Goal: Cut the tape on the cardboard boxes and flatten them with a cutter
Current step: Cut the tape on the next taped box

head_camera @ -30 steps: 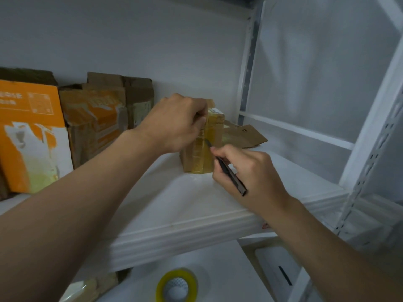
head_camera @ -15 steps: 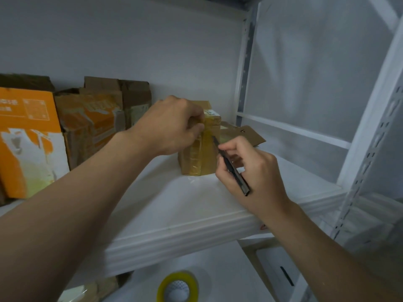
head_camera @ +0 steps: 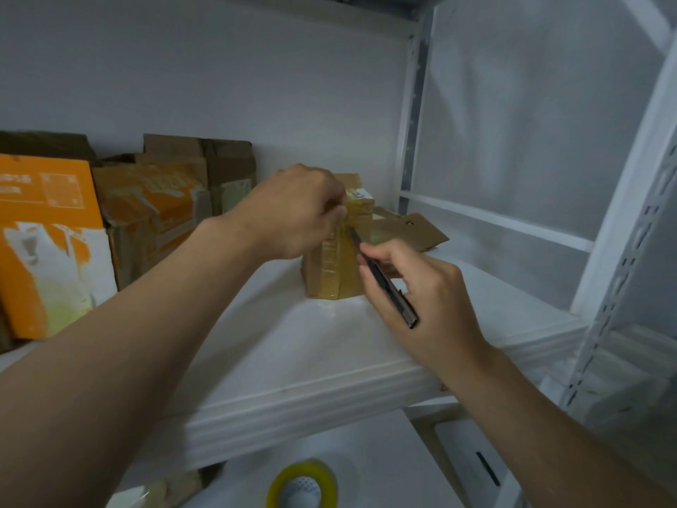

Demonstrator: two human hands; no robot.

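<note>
A small cardboard box point(head_camera: 339, 267), wrapped in glossy yellowish tape, stands upright on the white shelf point(head_camera: 293, 346). My left hand point(head_camera: 296, 210) grips the box's top from the left and hides most of that upper part. My right hand point(head_camera: 414, 291) holds a black cutter point(head_camera: 384, 278) like a pen. Its blade tip touches the taped right edge of the box just below my left thumb.
Flattened orange and brown cardboard boxes point(head_camera: 146, 214) lean against the back wall at the left. A flat brown cardboard piece point(head_camera: 406, 231) lies behind the box. White rack posts point(head_camera: 622, 251) stand at the right. A yellow tape roll point(head_camera: 302, 485) sits on the lower level.
The cutter's tip has moved up along the box's right edge, towards my left thumb. My left hand keeps its grip on the box top.
</note>
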